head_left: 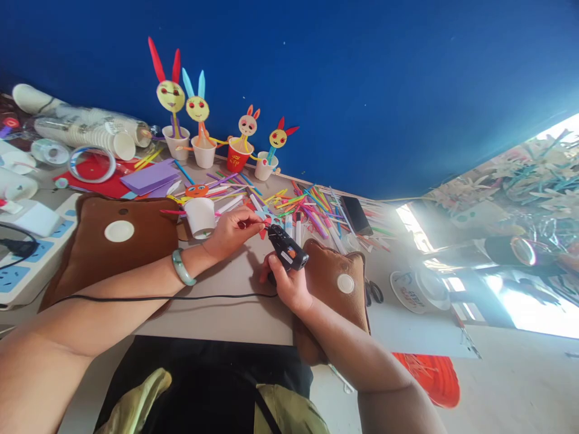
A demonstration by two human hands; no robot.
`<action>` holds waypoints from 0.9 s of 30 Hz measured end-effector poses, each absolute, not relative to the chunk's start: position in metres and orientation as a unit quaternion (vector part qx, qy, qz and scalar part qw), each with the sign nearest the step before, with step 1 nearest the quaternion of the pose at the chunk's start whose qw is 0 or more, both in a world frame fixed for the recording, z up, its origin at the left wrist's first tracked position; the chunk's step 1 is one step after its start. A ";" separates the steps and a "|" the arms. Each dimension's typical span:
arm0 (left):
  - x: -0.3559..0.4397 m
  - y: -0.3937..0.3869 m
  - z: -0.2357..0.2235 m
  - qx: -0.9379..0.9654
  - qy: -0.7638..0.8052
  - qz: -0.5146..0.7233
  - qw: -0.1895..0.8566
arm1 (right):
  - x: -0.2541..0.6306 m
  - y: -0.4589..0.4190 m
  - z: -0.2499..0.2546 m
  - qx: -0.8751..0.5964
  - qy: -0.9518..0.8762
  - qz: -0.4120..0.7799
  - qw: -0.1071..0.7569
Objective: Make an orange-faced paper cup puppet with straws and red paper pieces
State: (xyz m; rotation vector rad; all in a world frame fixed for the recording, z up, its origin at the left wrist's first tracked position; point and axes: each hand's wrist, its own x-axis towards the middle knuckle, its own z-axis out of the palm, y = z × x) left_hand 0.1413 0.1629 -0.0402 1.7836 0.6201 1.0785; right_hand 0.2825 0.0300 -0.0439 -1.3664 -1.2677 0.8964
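Observation:
My right hand (290, 286) is wrapped round a black hot glue gun (286, 248), whose nozzle points up and left. A black cord (181, 298) runs from it across to the left. At the nozzle tip my left hand (231, 232) has thumb and fingers pinched together; what they hold is too small to make out. Just left of that hand stands a white paper cup (200, 218) with an orange paper face (196, 191) above it. Light blue and red cut pieces (266, 218) lie behind the nozzle, partly hidden.
Several rabbit-eared puppets in cups (204, 150) line the blue wall. Coloured sticks (312, 205) cover the back of the table, near a phone (356, 215). Brown cushions (145, 253) lie both sides. Scissors (374, 292), a power strip (43, 259) and a red basket (434, 380) flank them.

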 end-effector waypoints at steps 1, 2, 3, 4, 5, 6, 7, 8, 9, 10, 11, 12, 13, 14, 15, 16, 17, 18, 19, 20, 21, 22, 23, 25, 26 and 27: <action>0.141 0.163 -0.040 0.726 0.252 0.440 0.464 | 0.283 0.030 -0.044 -0.568 -0.525 0.374 0.512; 0.141 0.163 -0.040 0.726 0.252 0.441 0.464 | 0.283 0.030 -0.043 -0.569 -0.524 0.374 0.511; 0.141 0.163 -0.040 0.725 0.251 0.441 0.464 | 0.283 0.030 -0.043 -0.570 -0.525 0.374 0.509; 0.141 0.163 -0.039 0.726 0.250 0.441 0.465 | 0.283 0.030 -0.043 -0.571 -0.526 0.373 0.508; 0.141 0.163 -0.039 0.726 0.250 0.442 0.465 | 0.283 0.030 -0.043 -0.571 -0.529 0.370 0.507; 0.141 0.163 -0.038 0.726 0.250 0.441 0.464 | 0.283 0.030 -0.043 -0.571 -0.531 0.367 0.507; 0.141 0.163 -0.038 0.727 0.251 0.440 0.464 | 0.283 0.030 -0.043 -0.572 -0.532 0.365 0.507; 0.141 0.162 -0.038 0.727 0.252 0.439 0.464 | 0.283 0.030 -0.044 -0.572 -0.531 0.364 0.508; 0.141 0.162 -0.037 0.726 0.254 0.438 0.465 | 0.283 0.030 -0.044 -0.573 -0.529 0.363 0.510; 0.141 0.162 -0.037 0.725 0.256 0.438 0.466 | 0.283 0.030 -0.044 -0.573 -0.527 0.363 0.512; 0.141 0.162 -0.038 0.724 0.256 0.438 0.468 | 0.283 0.030 -0.045 -0.573 -0.525 0.363 0.514; 0.141 0.162 -0.038 0.722 0.256 0.439 0.469 | 0.283 0.030 -0.045 -0.573 -0.524 0.364 0.515; 0.141 0.162 -0.038 0.722 0.255 0.440 0.470 | 0.283 0.030 -0.045 -0.572 -0.525 0.364 0.514; 0.141 0.162 -0.038 0.722 0.253 0.440 0.470 | 0.283 0.030 -0.046 -0.571 -0.529 0.365 0.512; 0.141 0.162 -0.037 0.723 0.252 0.440 0.469 | 0.284 0.030 -0.046 -0.570 -0.533 0.364 0.509; 0.141 0.162 -0.037 0.723 0.252 0.441 0.468 | 0.284 0.030 -0.046 -0.570 -0.535 0.364 0.507; 0.141 0.162 -0.037 0.724 0.253 0.441 0.467 | 0.284 0.030 -0.046 -0.570 -0.535 0.363 0.507; 0.141 0.162 -0.037 0.723 0.253 0.441 0.467 | 0.283 0.030 -0.046 -0.571 -0.532 0.364 0.509; 0.141 0.162 -0.037 0.723 0.253 0.441 0.468 | 0.283 0.030 -0.046 -0.572 -0.526 0.365 0.513; 0.141 0.162 -0.038 0.722 0.252 0.441 0.470 | 0.283 0.030 -0.046 -0.571 -0.520 0.368 0.518; 0.141 0.162 -0.039 0.722 0.251 0.441 0.471 | 0.283 0.030 -0.046 -0.568 -0.516 0.371 0.523; 0.141 0.162 -0.039 0.721 0.250 0.441 0.472 | 0.283 0.030 -0.047 -0.565 -0.513 0.375 0.526; 0.142 0.162 -0.040 0.721 0.249 0.442 0.472 | 0.283 0.030 -0.047 -0.563 -0.513 0.377 0.527; 0.142 0.163 -0.040 0.722 0.249 0.443 0.470 | 0.283 0.030 -0.046 -0.564 -0.516 0.378 0.523; 0.141 0.163 -0.040 0.722 0.250 0.443 0.469 | 0.283 0.030 -0.046 -0.566 -0.517 0.376 0.520; 0.141 0.163 -0.040 0.722 0.252 0.443 0.468 | 0.283 0.030 -0.046 -0.570 -0.519 0.373 0.517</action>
